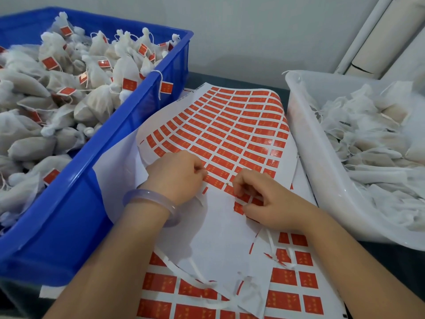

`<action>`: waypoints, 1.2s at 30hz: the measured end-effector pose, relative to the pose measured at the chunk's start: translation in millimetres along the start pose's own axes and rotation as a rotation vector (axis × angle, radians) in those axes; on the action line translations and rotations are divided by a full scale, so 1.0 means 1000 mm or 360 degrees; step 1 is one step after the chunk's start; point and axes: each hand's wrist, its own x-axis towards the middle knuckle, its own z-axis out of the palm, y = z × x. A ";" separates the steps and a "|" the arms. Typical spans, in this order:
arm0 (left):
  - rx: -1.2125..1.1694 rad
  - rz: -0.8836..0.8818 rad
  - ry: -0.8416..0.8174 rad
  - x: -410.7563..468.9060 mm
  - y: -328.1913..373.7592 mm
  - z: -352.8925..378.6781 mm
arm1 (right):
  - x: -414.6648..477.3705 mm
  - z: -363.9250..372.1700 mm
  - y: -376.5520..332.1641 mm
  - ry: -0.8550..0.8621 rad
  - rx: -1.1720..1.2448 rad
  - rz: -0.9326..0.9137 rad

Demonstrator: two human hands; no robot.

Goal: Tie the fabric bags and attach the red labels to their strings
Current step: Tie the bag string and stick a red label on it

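The red labels (230, 139) are small glossy rectangles with gold marks, set in rows on a curled white label sheet (220, 217); it lies on the dark surface (234, 79) between a blue plastic crate (76, 203) of tied, tagged fabric bags (96, 104) and a translucent white tub (322, 171) of loose gauzy ones. The left hand (177, 178) rests clenched on the sheet, and I cannot tell whether its fingers hold anything; the right hand (259, 199) pinches one label with curled fingers beside the peeled patch.

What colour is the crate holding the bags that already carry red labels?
The crate is bright blue, plain to see in the head view.
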 end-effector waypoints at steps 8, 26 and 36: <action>0.0003 0.0016 -0.0018 0.000 0.001 -0.002 | -0.001 -0.002 0.007 0.0066 0.0027 -0.0081; -0.0020 0.0004 0.0040 0.006 -0.003 0.006 | 0.002 -0.009 0.004 -0.0059 0.0114 -0.0028; -0.0023 -0.0024 0.0047 0.006 0.000 0.008 | 0.000 -0.012 0.007 -0.0053 0.0172 -0.0095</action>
